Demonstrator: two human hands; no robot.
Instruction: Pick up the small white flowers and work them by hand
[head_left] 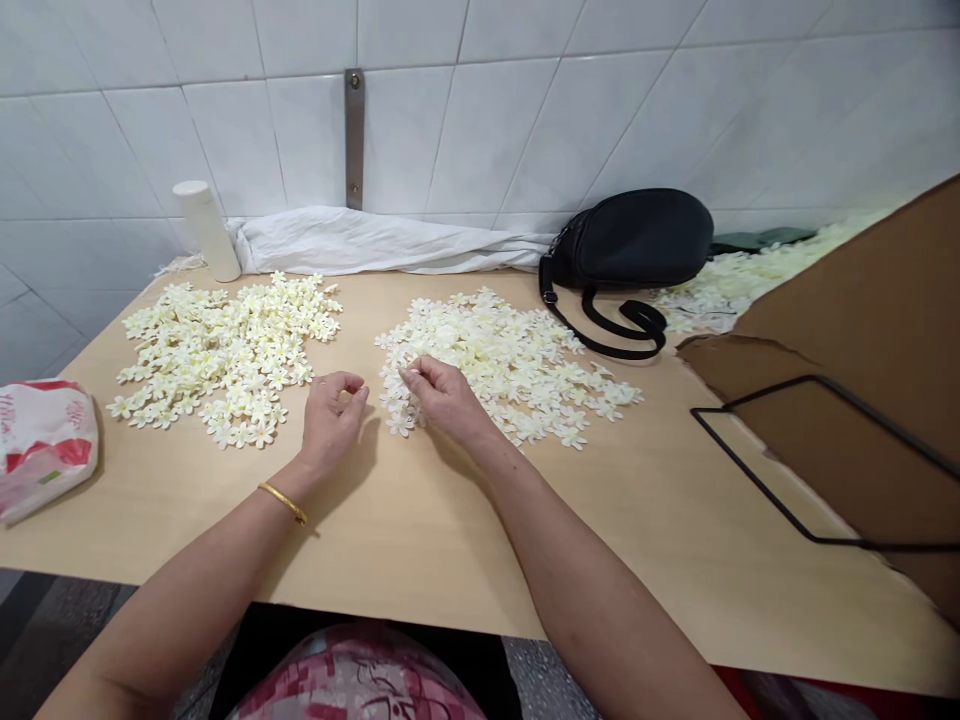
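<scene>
Two heaps of small five-petalled artificial flowers lie on the table: a creamier heap (225, 345) on the left and a whiter heap (495, 345) at the centre. My left hand (334, 420), with a gold bangle at the wrist, hovers between the heaps, its thumb and fingers closed together. Over the near left edge of the whiter heap, my right hand (442, 395) is closed in a pinch. Whatever either set of fingertips may hold is too small or hidden to make out.
A white bottle (207, 230) and a rolled white cloth (375, 240) stand along the tiled wall. The black bag (637, 240) trails its strap at the back right. More flowers (727, 285) lie behind a cardboard sheet (862, 350) with a black wire frame. A tissue pack (46, 447) sits left.
</scene>
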